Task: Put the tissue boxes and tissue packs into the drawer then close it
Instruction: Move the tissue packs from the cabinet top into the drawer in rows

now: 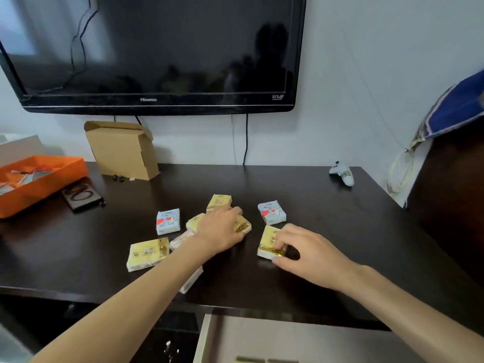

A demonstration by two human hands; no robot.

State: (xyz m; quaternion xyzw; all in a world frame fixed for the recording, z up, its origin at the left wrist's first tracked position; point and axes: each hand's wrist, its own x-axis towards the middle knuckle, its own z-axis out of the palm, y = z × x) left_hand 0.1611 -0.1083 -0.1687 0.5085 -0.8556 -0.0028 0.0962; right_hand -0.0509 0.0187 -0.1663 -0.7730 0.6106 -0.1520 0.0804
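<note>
Several small tissue packs lie on the dark table (327, 218). My left hand (218, 230) lies flat over a yellow pack (243, 225), covering most of it. My right hand (303, 248) pinches the near end of another yellow pack (269, 241). Loose around them are a yellow pack (219, 202) at the back, a blue pack (168, 221) on the left, a blue pack (272, 212) on the right and a yellow pack (148, 254) at the near left. A white pack (190, 281) is partly hidden under my left forearm. The open pale drawer (288, 341) is below the table's front edge.
An orange tray (52, 176) and a black case (81, 196) sit at the left. A cardboard box (123, 150) leans on the wall under the television (157, 48). A white game controller (343, 174) lies at the back right. Dark furniture (450, 192) stands to the right.
</note>
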